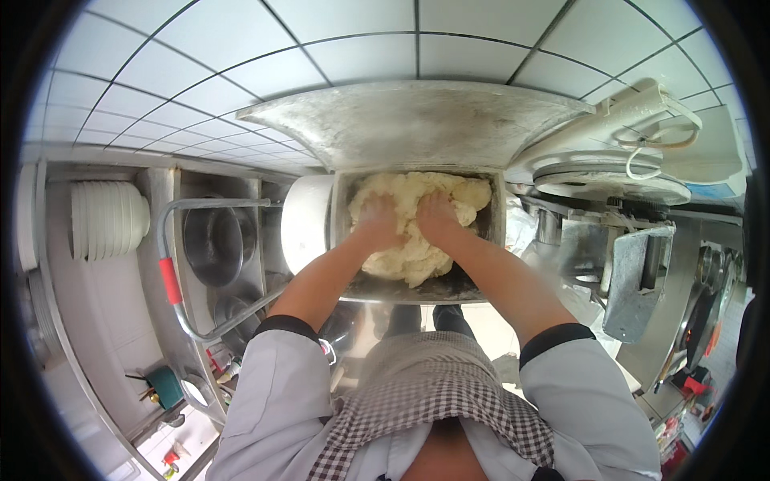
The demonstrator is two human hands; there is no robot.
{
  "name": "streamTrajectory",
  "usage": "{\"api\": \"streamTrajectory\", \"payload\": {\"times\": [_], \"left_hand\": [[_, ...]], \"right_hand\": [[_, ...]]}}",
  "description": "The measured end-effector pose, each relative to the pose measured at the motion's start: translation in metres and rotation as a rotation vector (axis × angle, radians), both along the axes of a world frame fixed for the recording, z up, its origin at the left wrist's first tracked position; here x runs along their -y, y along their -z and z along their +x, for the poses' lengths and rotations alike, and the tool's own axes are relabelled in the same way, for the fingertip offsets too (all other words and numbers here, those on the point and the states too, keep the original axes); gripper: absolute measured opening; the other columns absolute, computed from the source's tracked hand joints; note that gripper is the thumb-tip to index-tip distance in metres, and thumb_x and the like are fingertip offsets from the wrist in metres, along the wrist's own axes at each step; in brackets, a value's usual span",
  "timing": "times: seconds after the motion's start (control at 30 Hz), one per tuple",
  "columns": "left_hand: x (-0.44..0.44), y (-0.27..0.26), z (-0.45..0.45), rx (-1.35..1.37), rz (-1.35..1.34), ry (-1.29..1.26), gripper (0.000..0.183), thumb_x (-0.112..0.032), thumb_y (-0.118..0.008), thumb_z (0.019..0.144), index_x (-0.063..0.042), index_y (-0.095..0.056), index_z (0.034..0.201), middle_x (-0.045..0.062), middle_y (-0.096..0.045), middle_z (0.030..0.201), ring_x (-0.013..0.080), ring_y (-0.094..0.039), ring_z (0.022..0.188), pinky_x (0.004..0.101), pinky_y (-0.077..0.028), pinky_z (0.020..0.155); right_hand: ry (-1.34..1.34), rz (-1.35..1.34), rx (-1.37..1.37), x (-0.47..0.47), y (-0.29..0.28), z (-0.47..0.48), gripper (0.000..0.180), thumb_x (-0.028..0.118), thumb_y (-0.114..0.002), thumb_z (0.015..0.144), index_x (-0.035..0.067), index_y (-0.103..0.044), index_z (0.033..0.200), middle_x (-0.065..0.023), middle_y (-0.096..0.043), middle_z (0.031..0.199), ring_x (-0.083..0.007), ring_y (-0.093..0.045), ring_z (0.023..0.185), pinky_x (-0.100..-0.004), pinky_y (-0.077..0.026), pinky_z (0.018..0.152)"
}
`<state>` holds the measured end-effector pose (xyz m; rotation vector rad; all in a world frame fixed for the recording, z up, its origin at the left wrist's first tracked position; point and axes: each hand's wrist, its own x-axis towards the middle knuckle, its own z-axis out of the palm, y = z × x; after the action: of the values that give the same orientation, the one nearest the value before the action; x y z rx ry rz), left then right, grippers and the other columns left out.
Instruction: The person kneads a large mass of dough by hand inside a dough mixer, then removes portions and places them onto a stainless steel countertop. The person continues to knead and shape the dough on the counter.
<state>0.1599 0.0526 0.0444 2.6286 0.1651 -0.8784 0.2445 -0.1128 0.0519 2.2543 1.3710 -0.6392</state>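
Note:
A large, pale, lumpy mass of dough (415, 252) fills much of a rectangular metal trough (497, 210), apparently the bowl of a dough mixer. My left hand (378, 217) presses into the dough on its left side, slightly blurred. My right hand (435, 215) works a short way to the right, its fingers sunk in the same mass. Dough hides the fingertips of both hands. Behind the trough, a flour-dusted metal lid (415, 123) stands raised against the tiled wall.
A white drum-shaped housing (305, 223) adjoins the trough's left side. Beyond it, a bent metal handle with a red sleeve (170, 281) juts out before shelves holding stacked white plates (108, 219) and a metal pot (213, 240). Another floury machine (637, 282) stands at right.

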Motion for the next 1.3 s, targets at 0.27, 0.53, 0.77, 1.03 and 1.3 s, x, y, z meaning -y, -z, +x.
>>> {"api": "streamTrajectory", "payload": {"times": [0.27, 0.53, 0.77, 1.03, 1.3], "left_hand": [[0.047, -0.001, 0.018, 0.007, 0.124, -0.074, 0.123, -0.061, -0.080, 0.079, 0.017, -0.027, 0.158, 0.039, -0.024, 0.165, 0.0655, -0.009, 0.154, 0.0744, -0.002, 0.124], [0.066, -0.012, 0.019, 0.137, 0.052, -0.179, 0.126, -0.060, -0.084, 0.077, 0.018, -0.024, 0.157, 0.057, -0.005, 0.158, 0.0676, 0.000, 0.154, 0.0687, 0.000, 0.126], [0.061, 0.047, -0.019, 0.472, 0.058, -0.200, 0.126, -0.073, -0.078, 0.078, 0.002, -0.026, 0.165, 0.051, -0.008, 0.162, 0.0655, -0.003, 0.154, 0.0680, -0.006, 0.127], [0.049, 0.078, -0.057, 0.483, -0.028, -0.282, 0.095, -0.059, -0.060, 0.099, -0.005, -0.024, 0.168, 0.033, -0.022, 0.170, 0.0478, -0.019, 0.159, 0.0551, -0.014, 0.131], [0.012, 0.002, -0.100, 0.142, -0.175, -0.109, 0.092, -0.054, -0.056, 0.104, -0.003, -0.017, 0.169, 0.029, -0.016, 0.174, 0.0408, -0.018, 0.162, 0.0501, -0.020, 0.131]], "right_hand": [[0.172, -0.156, -0.067, 0.010, 0.040, 0.005, 0.057, 0.018, -0.077, 0.090, -0.005, -0.060, 0.139, -0.0210, -0.057, 0.130, -0.0369, -0.055, 0.118, -0.0498, -0.046, 0.094], [0.220, 0.049, 0.118, 0.058, 0.081, -0.003, 0.054, 0.021, -0.073, 0.089, -0.005, -0.060, 0.135, -0.0133, -0.053, 0.112, -0.0296, -0.053, 0.103, -0.0446, -0.050, 0.077], [0.139, 0.269, 0.427, 0.079, 0.078, -0.016, 0.057, 0.024, -0.071, 0.089, -0.004, -0.056, 0.135, -0.0106, -0.056, 0.106, -0.0253, -0.056, 0.095, -0.0415, -0.051, 0.077], [0.196, 0.451, 0.090, 0.104, 0.026, -0.033, 0.075, 0.033, -0.069, 0.090, -0.007, -0.047, 0.150, -0.0292, -0.051, 0.142, -0.0454, -0.048, 0.132, -0.0554, -0.040, 0.110], [0.421, 0.174, -0.146, 0.061, -0.043, -0.029, 0.122, 0.067, -0.080, 0.079, -0.004, -0.028, 0.164, -0.0434, -0.024, 0.164, -0.0600, -0.021, 0.155, -0.0698, -0.017, 0.125]]}}
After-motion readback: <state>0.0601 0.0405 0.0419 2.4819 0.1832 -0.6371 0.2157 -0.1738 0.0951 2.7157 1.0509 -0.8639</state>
